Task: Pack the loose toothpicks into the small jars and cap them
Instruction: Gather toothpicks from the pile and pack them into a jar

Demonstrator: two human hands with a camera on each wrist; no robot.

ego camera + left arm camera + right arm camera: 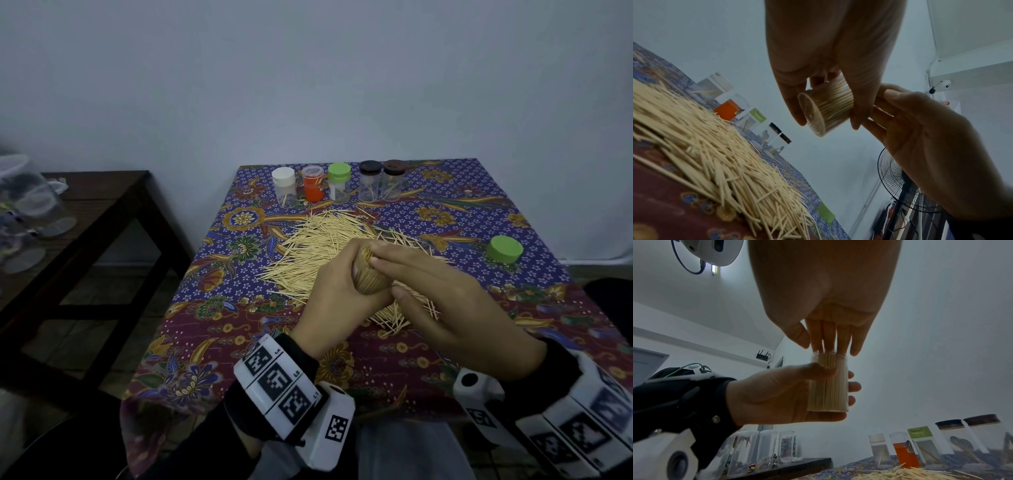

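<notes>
A clear jar [370, 274] [826, 108] [828, 384] packed full of toothpicks is held above the table, uncapped. My left hand [342, 284] [789, 392] grips it round its side. My right hand [438, 284] [830, 337] has straight fingers [842, 340] lying flat on the toothpick tips at the jar's mouth. A big heap of loose toothpicks [329, 246] [701, 146] covers the cloth under both hands. A loose green cap [505, 249] lies on the table at the right.
Several capped jars stand in a row at the table's far edge: white [284, 186], orange [313, 183], green [339, 181], two dark-lidded [380, 180]. A dark wooden bench [89, 205] with clear containers stands left. A fan [906, 183] stands beyond the table.
</notes>
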